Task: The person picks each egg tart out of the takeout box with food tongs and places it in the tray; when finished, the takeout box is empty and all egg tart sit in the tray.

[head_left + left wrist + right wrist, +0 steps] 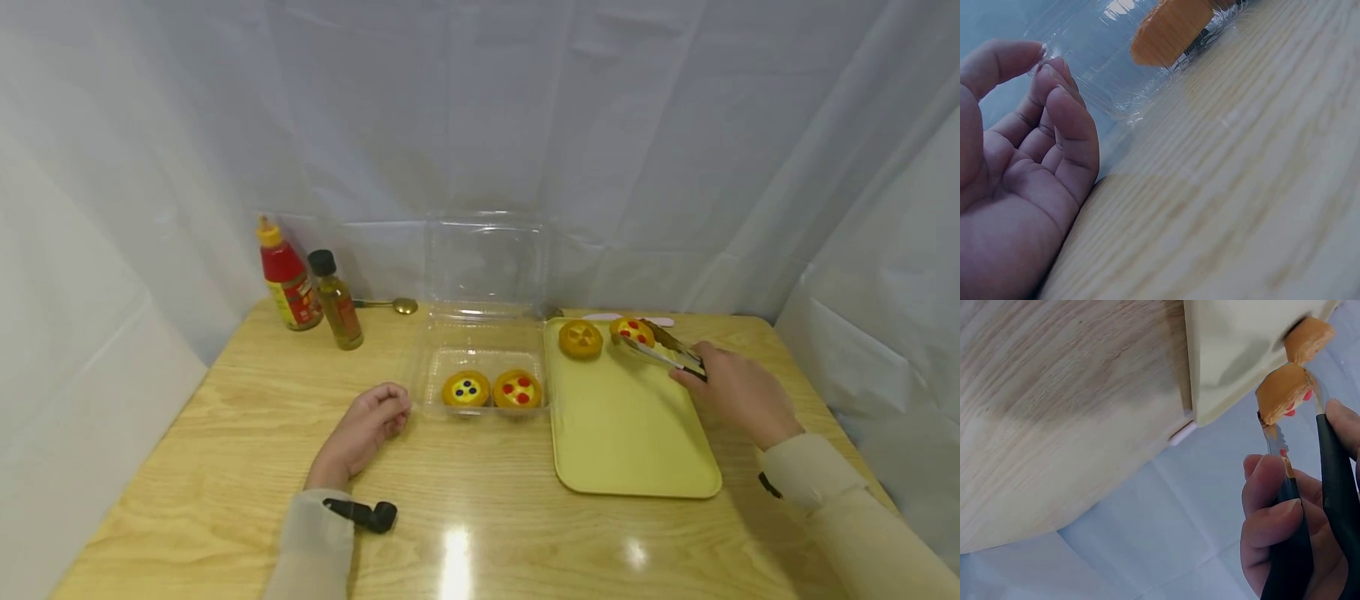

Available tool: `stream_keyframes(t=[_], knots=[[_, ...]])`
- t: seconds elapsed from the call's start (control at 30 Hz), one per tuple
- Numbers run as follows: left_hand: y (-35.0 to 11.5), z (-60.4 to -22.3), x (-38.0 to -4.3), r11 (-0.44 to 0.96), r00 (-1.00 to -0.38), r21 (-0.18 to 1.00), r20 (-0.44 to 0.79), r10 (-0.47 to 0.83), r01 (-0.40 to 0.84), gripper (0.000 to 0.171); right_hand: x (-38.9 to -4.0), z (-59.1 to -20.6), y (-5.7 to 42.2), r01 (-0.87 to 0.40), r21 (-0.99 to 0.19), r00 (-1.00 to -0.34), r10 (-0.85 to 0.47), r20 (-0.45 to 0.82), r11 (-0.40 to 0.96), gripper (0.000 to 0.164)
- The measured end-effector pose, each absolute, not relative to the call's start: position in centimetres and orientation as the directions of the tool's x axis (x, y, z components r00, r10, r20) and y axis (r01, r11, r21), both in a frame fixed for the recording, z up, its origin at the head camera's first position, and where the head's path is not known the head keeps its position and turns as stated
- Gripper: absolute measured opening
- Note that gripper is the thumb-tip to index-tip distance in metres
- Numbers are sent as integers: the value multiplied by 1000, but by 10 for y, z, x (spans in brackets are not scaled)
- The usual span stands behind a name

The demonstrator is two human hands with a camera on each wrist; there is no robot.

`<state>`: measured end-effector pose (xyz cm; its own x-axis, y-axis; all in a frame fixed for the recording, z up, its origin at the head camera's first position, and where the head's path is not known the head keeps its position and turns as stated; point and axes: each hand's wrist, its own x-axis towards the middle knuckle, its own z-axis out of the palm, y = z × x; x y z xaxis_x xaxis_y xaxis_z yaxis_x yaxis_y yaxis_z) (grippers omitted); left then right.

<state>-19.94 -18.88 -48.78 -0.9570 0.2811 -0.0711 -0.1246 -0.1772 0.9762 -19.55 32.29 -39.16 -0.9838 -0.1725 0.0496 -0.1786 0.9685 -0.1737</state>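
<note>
Tart (637,331) is gripped at tray's (630,437) far edge by tongs (1337,472) clamped in right hand (744,397); firm squeeze seems needed; left hand's (369,428) hold unclear.

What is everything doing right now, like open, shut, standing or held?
Clear plastic hinged box, open, lid up.
Black-handled metal tongs, held in the right hand.
Round red-dotted tart, pinched by the tongs.
Round blue-dotted tart, boxed.
Second round red-dotted tart, boxed.
Golden round tart, on the yellow rectangular tray.
Red bottle with yellow top, upright.
Black-capped yellowish bottle, upright, closed.
Gold metal spoon, lying flat.
</note>
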Motion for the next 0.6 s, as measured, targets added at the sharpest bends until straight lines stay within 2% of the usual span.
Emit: stream_keyframes(t=[0.17, 0.6], knots=[[-190, -488, -198, -181, -956, 976, -63, 288, -119, 8, -205, -396, 324, -172, -155, -985, -171, 24, 973, 69], [-190, -485, -198, -190, -952, 973, -66, 299, -127, 8, -210, -404, 323, -146, -128, -988, -151, -34, 981, 83]])
